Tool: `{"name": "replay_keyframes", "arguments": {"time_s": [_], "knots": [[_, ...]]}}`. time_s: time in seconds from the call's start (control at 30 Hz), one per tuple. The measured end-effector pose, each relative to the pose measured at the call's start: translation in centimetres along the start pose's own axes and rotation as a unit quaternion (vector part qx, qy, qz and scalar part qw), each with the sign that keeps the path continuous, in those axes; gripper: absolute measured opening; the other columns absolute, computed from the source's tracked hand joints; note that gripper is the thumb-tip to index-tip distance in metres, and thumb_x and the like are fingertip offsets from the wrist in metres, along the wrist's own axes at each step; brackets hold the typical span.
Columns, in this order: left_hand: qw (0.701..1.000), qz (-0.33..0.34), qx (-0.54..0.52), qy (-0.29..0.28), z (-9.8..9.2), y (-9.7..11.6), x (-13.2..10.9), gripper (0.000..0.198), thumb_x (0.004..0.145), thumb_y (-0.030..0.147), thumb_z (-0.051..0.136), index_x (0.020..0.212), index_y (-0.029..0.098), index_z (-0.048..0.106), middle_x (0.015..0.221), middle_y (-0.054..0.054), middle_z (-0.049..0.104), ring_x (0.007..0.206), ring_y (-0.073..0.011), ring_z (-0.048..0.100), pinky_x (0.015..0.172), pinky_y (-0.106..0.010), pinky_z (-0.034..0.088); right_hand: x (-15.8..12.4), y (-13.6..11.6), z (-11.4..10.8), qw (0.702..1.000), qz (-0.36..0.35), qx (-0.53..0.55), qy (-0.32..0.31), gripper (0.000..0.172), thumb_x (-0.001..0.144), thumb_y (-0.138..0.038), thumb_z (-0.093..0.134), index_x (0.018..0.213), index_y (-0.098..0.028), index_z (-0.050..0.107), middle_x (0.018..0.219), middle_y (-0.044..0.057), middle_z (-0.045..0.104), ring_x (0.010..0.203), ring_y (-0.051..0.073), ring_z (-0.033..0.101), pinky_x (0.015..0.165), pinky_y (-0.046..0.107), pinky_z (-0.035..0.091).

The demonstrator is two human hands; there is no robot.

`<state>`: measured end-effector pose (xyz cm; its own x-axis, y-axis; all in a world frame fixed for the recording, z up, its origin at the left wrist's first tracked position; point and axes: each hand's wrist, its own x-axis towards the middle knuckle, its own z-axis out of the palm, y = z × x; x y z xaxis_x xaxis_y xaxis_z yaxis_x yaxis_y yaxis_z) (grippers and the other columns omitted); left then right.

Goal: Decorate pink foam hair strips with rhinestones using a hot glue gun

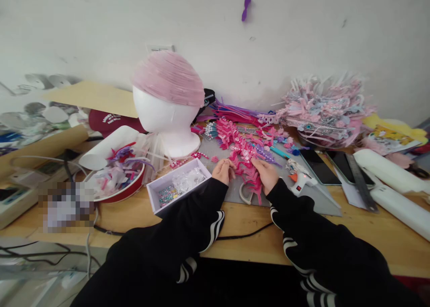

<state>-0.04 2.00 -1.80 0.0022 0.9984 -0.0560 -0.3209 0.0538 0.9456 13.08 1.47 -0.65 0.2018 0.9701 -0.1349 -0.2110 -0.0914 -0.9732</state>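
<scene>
My right hand (266, 175) is closed, thumb and fingers gripping the edge of a pink fuzzy pipe-cleaner piece (253, 178) with leaf-like rows that hang toward the table edge. My left hand (223, 170) is just left of it, fingertips pinched together; whatever they hold is too small to name. Behind the hands lie more pink pipe-cleaner pieces (226, 134) with small pale ornaments. By my left wrist stands a white box (156, 199) containing small beads and clear plastic bags. Right of my right hand a white glue gun (304, 181) rests on a grey mat (322, 199).
A white foam head (161, 114) with a pink wrapped cap stands behind the box. At left is a red-rimmed bowl (134, 195) of scraps. Two phones (319, 166), a metal ruler (361, 184) and a heap of pale decorated bands (325, 105) occupy the right. A black cable (242, 235) crosses the front.
</scene>
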Motion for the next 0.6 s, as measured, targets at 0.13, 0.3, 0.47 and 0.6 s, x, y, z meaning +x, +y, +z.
{"name": "replay_keyframes", "arguments": {"time_s": [0.13,0.3,0.47,0.6], "knots": [[1.000,-0.022,-0.007,0.004,0.5,-0.3,-0.2,0.020,0.069,0.031,0.056,0.066,0.015,0.044,0.056,0.005,0.050,0.039,-0.0038,0.045,0.034,-0.016,0.031,0.0,-0.2,0.0,1.000,-0.010,0.003,0.022,0.028,0.048,-0.043,0.070,0.054,-0.019,0.057,0.045,-0.006,0.052,0.045,0.009,0.046,0.049,0.023,0.036],[0.994,-0.061,-0.054,-0.067,1.5,-0.9,-0.7,0.039,0.045,0.029,0.074,0.070,0.012,0.049,0.058,0.004,0.056,0.052,-0.0048,0.052,0.054,-0.018,0.043,-0.7,-0.8,0.4,0.999,0.030,0.009,-0.017,0.030,0.044,-0.041,0.072,0.059,-0.020,0.058,0.047,-0.006,0.053,0.042,0.009,0.045,0.045,0.025,0.038],[0.995,-0.073,-0.045,-0.058,1.5,-1.0,-0.6,0.030,0.044,0.022,0.074,0.056,0.012,0.048,0.046,0.006,0.052,0.044,-0.0032,0.046,0.049,-0.017,0.037,-0.8,-1.1,0.5,0.999,0.021,-0.027,-0.033,0.027,0.051,-0.044,0.068,0.062,-0.022,0.057,0.046,-0.004,0.052,0.041,0.011,0.045,0.043,0.027,0.038],[0.995,-0.088,-0.035,-0.024,1.6,-0.6,-0.5,0.021,0.051,0.009,0.068,0.053,0.012,0.047,0.043,0.007,0.050,0.041,-0.0026,0.044,0.046,-0.016,0.035,-0.1,-1.3,0.1,1.000,-0.022,-0.017,-0.003,0.030,0.059,-0.049,0.058,0.074,-0.023,0.056,0.065,0.001,0.061,0.043,0.011,0.046,0.042,0.027,0.037]]}}
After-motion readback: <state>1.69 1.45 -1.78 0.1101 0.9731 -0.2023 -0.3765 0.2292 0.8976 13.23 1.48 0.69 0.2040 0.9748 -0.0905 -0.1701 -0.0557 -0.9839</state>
